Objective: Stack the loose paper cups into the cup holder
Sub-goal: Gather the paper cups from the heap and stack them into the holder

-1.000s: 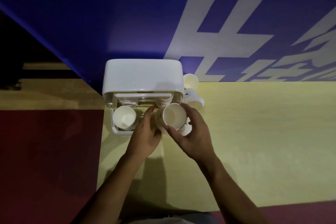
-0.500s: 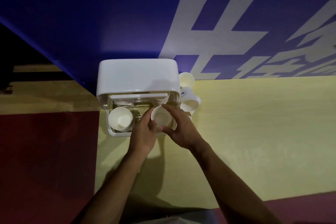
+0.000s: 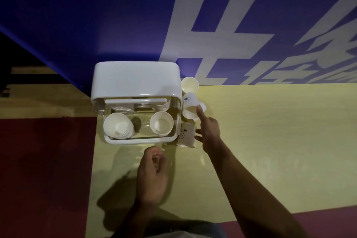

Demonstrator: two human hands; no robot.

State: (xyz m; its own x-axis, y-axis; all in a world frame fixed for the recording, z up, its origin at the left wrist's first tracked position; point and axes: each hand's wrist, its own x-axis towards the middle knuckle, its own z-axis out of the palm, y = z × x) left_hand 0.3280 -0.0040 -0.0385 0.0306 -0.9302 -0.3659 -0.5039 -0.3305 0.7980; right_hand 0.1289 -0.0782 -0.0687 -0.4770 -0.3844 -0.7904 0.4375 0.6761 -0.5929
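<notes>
Head view gives us, at far left, a dark red floor area [image 3: 44,160] meeting a pale yellow desk [image 3: 270,141], with a blue wall [image 3: 116,15] bearing large white characters behind both. Near the desk's left edge stands the white cup holder [image 3: 135,79], its rounded lid raised at the back and its clear tray facing us. Inside, a stack of white paper cups [image 3: 117,125] fills the left slot and a single cup [image 3: 161,125] sits upright in the right slot. Just in front, our left hand [image 3: 152,172] hovers over the desk, fingers loosely curled and empty. Right of the holder lie the loose cups: one upright cup [image 3: 189,84] by the wall, two tipped cups [image 3: 190,102] beside it, and a printed cup [image 3: 186,134] on its side. Our right hand [image 3: 209,133] is spread, its index fingertip touching a tipped cup, thumb near the printed cup.
</notes>
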